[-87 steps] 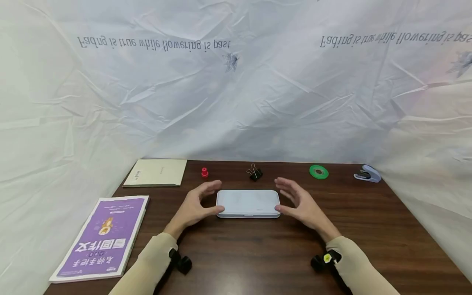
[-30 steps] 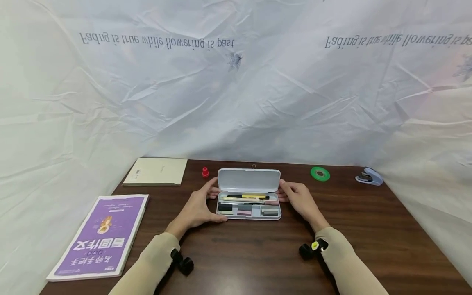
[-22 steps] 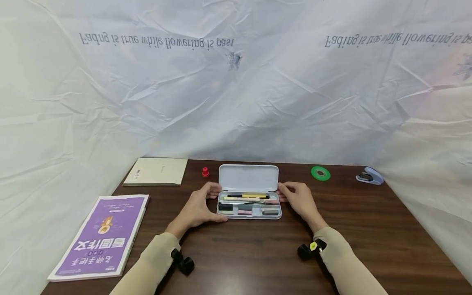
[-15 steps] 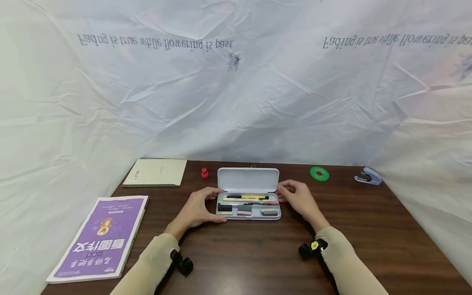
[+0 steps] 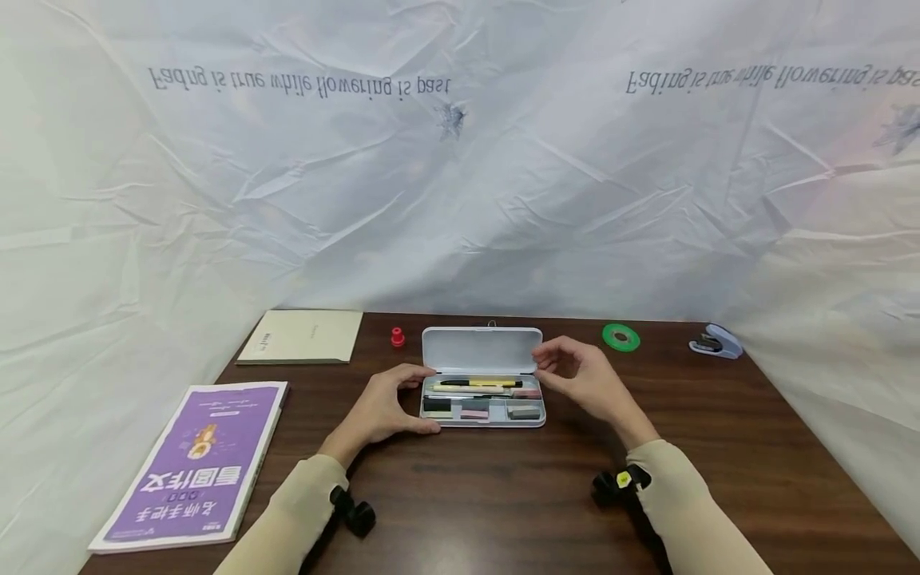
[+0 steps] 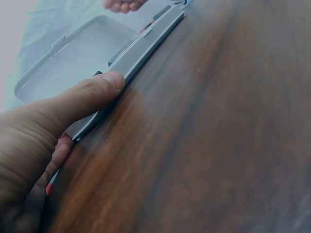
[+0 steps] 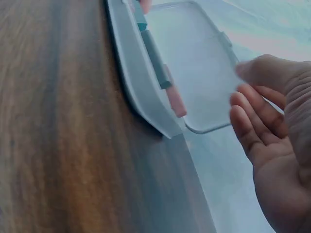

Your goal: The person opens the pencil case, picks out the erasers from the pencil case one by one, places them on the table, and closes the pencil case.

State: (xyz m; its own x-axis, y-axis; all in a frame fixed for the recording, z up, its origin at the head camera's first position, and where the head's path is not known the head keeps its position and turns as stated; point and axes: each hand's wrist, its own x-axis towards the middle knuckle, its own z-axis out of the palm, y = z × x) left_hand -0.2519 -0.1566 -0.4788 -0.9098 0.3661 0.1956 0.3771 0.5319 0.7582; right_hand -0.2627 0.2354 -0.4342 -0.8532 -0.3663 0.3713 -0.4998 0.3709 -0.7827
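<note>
Pencil case [image 5: 497,413], lid [image 5: 481,350] raised, sits toward table's [image 5: 496,495] far edge. Left hand [image 5: 379,409] grips its left end; right hand [image 5: 592,387], loosely curved beside lid, holds nothing. Looks light, stiff (probably slick plastic); best held by short ends.

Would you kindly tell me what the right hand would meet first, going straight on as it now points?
The right hand would probably meet the raised pencil-case lid first; whether they touch is unclear.
</note>
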